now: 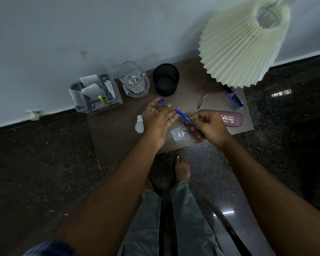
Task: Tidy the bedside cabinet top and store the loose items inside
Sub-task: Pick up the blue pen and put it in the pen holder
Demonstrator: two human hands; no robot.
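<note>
Over the brown cabinet top (pixel 115 130) my right hand (pixel 210 127) pinches a blue pen (pixel 182 114) near its lower end. My left hand (pixel 159 120) lies under the pen's cap end, palm up, fingers fairly straight, thumb near the cap. Below the pen lies a small clear packet with a silver flower piece (pixel 181 134). A white bulb (pixel 139 124) rests left of my left hand. A purple spectacle case (pixel 229 120) lies right of my right hand, blue-framed glasses (pixel 233 98) behind it.
At the back stand a black pen cup (pixel 166 80), a glass jug (pixel 134 79) and a grey organiser (pixel 95 94) with papers. A pleated lampshade (pixel 242 43) overhangs the right side. A thin metal wire (pixel 201 101) lies mid-table. Dark granite floor and my foot (pixel 182 169) sit below.
</note>
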